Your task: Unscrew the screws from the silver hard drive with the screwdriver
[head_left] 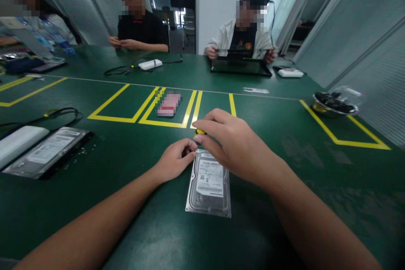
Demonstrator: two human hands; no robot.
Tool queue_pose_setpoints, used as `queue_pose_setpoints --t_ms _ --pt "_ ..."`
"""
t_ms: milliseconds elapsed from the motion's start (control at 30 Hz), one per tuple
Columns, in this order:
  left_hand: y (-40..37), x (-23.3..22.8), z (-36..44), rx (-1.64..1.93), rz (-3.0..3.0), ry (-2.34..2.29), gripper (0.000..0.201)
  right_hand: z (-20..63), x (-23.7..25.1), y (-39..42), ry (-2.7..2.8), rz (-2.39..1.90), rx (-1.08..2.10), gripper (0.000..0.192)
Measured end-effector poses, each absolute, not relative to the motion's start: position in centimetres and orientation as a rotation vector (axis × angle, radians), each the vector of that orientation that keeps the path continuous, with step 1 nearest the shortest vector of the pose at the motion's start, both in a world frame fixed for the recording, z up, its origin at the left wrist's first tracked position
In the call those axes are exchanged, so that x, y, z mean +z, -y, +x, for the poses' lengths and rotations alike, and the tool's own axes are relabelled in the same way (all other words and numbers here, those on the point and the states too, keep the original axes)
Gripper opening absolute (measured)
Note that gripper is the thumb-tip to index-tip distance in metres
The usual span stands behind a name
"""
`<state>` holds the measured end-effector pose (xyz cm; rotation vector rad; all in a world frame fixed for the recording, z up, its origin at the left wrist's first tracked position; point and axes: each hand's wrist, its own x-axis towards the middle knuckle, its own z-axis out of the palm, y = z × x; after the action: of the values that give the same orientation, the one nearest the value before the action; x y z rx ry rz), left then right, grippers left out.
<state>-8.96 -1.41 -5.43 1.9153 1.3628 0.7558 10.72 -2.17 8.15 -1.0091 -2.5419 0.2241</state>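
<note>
A silver hard drive (pixel 209 183) with a white label lies flat on the green table in front of me. Above its far end, my right hand (pixel 228 139) pinches a yellow-and-black screwdriver (pixel 200 132) by the handle; its shaft and tip are hidden from view. My left hand (pixel 175 158) rests at the drive's far left corner, thumb and fingers curled together close under the screwdriver. Whatever those left fingertips hold is too small to make out.
On the left lie another hard drive (pixel 50 152), a white power bank-like box (pixel 22 143) and a black cable (pixel 68 112). Yellow tape (pixel 110 118) marks rectangles, one around a pink phone-like item (pixel 170 104). A bowl of dark parts (pixel 333 104) stands right. People sit opposite, one holding a black frame (pixel 242 67).
</note>
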Motion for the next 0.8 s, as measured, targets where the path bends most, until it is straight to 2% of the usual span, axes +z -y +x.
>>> queue_pose_setpoints --t_ms 500,800 --pt "1.44 -5.25 -8.94 0.758 1.914 -1.364 0.015 10.83 7.97 2.0 2.521 -0.938 0.11 0.022" --pt "1.45 -5.25 -8.9 0.748 1.935 -1.382 0.014 10.79 8.12 2.01 2.521 -0.987 0.168 0.017"
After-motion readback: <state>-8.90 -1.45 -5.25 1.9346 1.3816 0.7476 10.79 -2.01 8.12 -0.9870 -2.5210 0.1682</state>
